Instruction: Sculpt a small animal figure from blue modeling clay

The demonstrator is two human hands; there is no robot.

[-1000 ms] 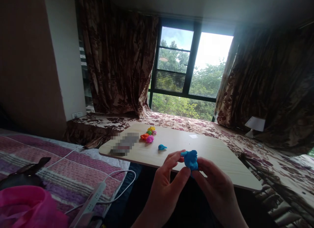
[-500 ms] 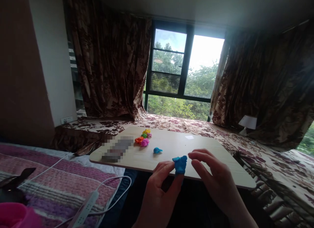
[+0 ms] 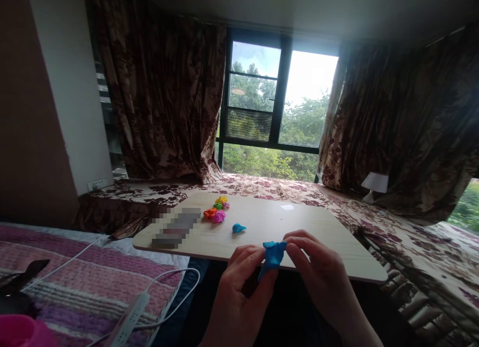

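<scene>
A blue lump of what looks like modelling clay (image 3: 274,255) is held up over the near edge of the pale wooden table (image 3: 310,237). Thumb and fingers of my left hand (image 3: 243,284) pinch it from the left and below, with a thin strip hanging toward the thumb. My right hand (image 3: 320,262) is closed on its upper right corner. A smaller blue piece (image 3: 238,228) with a pointed end lies on the table beyond my hands.
Orange (image 3: 210,214), magenta (image 3: 219,216), green (image 3: 217,206) and yellow (image 3: 221,200) lumps cluster farther back. A blurred-out flat object (image 3: 177,228) lies at the table's left. There is a white scrap (image 3: 287,207) at the back and a power strip (image 3: 129,319) on the bed.
My right hand has moved left from beside the blue clay and now grips its corner. The clay looks wider and more stretched. The view has shifted slightly.
</scene>
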